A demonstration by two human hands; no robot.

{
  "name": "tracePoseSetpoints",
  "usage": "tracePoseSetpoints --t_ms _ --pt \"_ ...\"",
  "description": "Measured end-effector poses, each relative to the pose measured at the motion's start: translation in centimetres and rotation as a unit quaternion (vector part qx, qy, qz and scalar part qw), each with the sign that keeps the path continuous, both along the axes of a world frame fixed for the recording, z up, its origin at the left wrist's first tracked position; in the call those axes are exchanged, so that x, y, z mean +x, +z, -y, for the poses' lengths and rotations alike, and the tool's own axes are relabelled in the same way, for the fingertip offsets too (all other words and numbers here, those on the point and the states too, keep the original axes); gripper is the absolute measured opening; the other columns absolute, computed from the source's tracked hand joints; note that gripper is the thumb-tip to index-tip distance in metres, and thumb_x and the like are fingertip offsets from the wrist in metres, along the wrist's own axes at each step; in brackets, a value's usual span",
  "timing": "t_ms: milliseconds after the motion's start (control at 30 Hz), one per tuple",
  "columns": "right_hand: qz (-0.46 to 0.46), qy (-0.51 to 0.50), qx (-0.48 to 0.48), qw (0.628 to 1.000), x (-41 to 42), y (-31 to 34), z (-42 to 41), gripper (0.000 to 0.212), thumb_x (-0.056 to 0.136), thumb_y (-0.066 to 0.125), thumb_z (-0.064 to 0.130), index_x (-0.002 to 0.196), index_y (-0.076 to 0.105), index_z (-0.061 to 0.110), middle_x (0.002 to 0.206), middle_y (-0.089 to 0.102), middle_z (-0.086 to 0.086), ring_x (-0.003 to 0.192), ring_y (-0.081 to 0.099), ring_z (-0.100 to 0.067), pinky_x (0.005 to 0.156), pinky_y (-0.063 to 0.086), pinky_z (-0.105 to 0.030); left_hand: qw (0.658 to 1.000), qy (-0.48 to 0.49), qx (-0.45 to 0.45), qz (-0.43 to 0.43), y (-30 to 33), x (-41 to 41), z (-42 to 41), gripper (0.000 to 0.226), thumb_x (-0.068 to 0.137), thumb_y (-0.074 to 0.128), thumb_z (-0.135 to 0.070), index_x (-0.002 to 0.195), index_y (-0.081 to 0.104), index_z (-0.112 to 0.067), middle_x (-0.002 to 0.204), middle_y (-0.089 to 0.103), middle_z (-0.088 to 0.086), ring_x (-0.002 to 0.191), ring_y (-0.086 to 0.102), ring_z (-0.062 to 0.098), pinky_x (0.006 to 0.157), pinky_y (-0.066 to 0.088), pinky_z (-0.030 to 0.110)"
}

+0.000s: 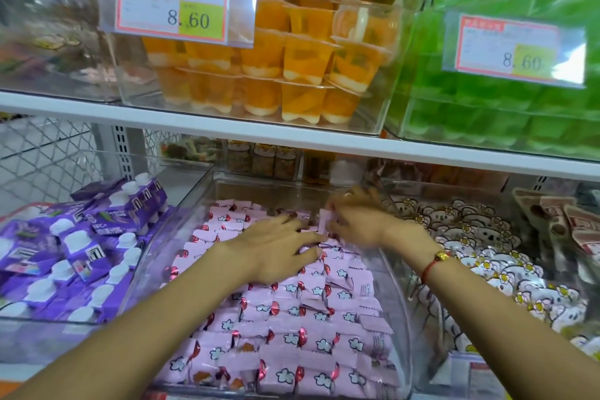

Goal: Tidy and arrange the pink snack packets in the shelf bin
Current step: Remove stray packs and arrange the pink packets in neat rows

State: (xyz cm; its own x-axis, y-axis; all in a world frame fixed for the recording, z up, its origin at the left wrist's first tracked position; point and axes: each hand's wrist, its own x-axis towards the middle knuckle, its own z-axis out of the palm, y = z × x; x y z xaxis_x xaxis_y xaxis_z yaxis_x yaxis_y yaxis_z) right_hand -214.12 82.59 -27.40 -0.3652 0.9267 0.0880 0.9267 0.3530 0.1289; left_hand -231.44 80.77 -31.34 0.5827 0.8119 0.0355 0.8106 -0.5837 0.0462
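Left hand (279, 253) flat, fingers spread, pressing pink packets (292, 318) in clear bin (401, 318). Right hand (354, 221) just beyond, blurred, grip apparently pinching one packet (324, 221). Packets look light, crinkly, slippery; best pinched by edges.

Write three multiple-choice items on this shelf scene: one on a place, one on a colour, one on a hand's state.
1. The bin left of the pink snack packets holds:
A. purple pouches
B. green jellies
C. orange cups

2. The cord on the right wrist is:
A. blue
B. red
C. white

3. The left hand:
A. hangs outside the bin
B. grips a price tag
C. lies flat on the packets

Answers: 1 A, purple pouches fill that bin. 2 B, the wrist cord is red. 3 C, its fingers spread over the packets.
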Motion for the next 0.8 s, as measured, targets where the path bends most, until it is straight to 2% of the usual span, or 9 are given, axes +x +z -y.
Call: tracePoseSetpoints --t_ms 67,133,200,267,367,500,600,700,800 --pt "-0.101 0.026 0.057 0.993 0.2 0.2 0.1 0.017 0.092 0.046 0.019 0.108 0.051 0.018 0.112 0.06 -0.002 0.111 0.051 -0.023 0.099 0.029 -0.035 1.0 0.005 0.004 0.006 -0.3 0.1 0.3 0.047 0.1 0.022 -0.051 0.145 0.028 -0.041 0.15 0.034 -0.001 0.133 0.032 0.022 0.105 0.032 0.038" --pt "-0.2 0.033 0.036 0.979 0.4 0.5 0.4 0.021 0.09 0.054 0.017 0.11 0.052 0.019 0.105 0.062 0.002 0.098 0.058 -0.019 0.091 0.042 -0.03 1.0 0.006 0.009 0.008 -0.3 0.1 0.4 0.047 0.101 0.022 -0.049 0.146 0.027 -0.04 0.151 0.032 0.0 0.133 0.03 0.021 0.105 0.03 0.036" --pt "-0.18 0.02 -0.003 0.983 0.5 0.5 0.3 0.034 0.089 0.061 0.024 0.122 0.052 0.02 0.116 0.06 -0.001 0.105 0.057 -0.02 0.09 0.045 -0.03 1.0 0.005 0.007 0.005 -0.2 0.2 0.5 0.047 0.101 0.021 -0.048 0.147 0.026 -0.039 0.151 0.032 0.0 0.134 0.029 0.021 0.105 0.029 0.034" --pt "-0.095 -0.02 -0.044 0.994 0.5 0.2 0.0 0.04 0.091 0.057 0.033 0.129 0.052 0.021 0.13 0.054 -0.005 0.119 0.05 -0.024 0.1 0.041 -0.035 1.0 0.005 0.0 0.002 -0.1 0.2 0.6 0.047 0.101 0.021 -0.048 0.147 0.026 -0.039 0.152 0.03 0.0 0.136 0.028 0.022 0.107 0.028 0.035" --pt "-0.021 -0.03 -0.062 0.997 0.3 -0.2 -0.1 0.036 0.092 0.055 0.039 0.124 0.057 0.023 0.133 0.052 -0.002 0.127 0.039 -0.024 0.107 0.032 -0.04 1.0 0.008 -0.001 0.008 -0.2 0.1 0.6 0.047 0.101 0.021 -0.047 0.147 0.027 -0.039 0.152 0.03 -0.001 0.137 0.026 0.021 0.108 0.028 0.036" --pt "-0.121 -0.007 0.05 0.991 0.8 -0.3 0.4 0.021 0.079 0.072 0.038 0.097 0.072 0.026 0.106 0.067 0.005 0.105 0.056 -0.018 0.095 0.042 -0.032 1.0 0.009 -0.001 0.018 -0.4 0.2 0.7 0.046 0.101 0.022 -0.049 0.146 0.029 -0.04 0.15 0.033 -0.001 0.135 0.028 0.02 0.105 0.03 0.034" --pt "-0.198 0.022 0.071 0.977 1.0 -0.6 0.8 0.008 0.083 0.07 0.029 0.085 0.074 0.022 0.091 0.072 0.003 0.085 0.063 -0.016 0.083 0.05 -0.03 1.0 0.012 -0.014 0.02 -0.3 0.1 0.5 0.046 0.1 0.023 -0.051 0.144 0.03 -0.042 0.15 0.033 -0.001 0.134 0.03 0.02 0.105 0.031 0.035" --pt "-0.394 0.048 0.062 0.916 1.1 -0.5 1.1 0.005 0.09 0.06 0.013 0.088 0.063 0.014 0.087 0.069 -0.008 0.079 0.065 -0.02 0.071 0.053 -0.031 1.0 0.01 -0.013 0.014 0.0 0.1 0.4 0.046 0.099 0.024 -0.051 0.144 0.031 -0.042 0.148 0.036 -0.001 0.131 0.034 0.02 0.104 0.035 0.035" --pt "-0.6 0.04 0.125 0.789 1.2 -0.2 1.6 0.008 0.093 0.054 0.007 0.089 0.054 0.013 0.085 0.063 -0.004 0.074 0.06 -0.011 0.063 0.048 -0.02 1.0 0.007 -0.016 0.02 0.5 0.1 0.6 0.044 0.099 0.029 -0.051 0.141 0.037 -0.041 0.146 0.039 -0.004 0.129 0.038 0.019 0.103 0.037 0.036"
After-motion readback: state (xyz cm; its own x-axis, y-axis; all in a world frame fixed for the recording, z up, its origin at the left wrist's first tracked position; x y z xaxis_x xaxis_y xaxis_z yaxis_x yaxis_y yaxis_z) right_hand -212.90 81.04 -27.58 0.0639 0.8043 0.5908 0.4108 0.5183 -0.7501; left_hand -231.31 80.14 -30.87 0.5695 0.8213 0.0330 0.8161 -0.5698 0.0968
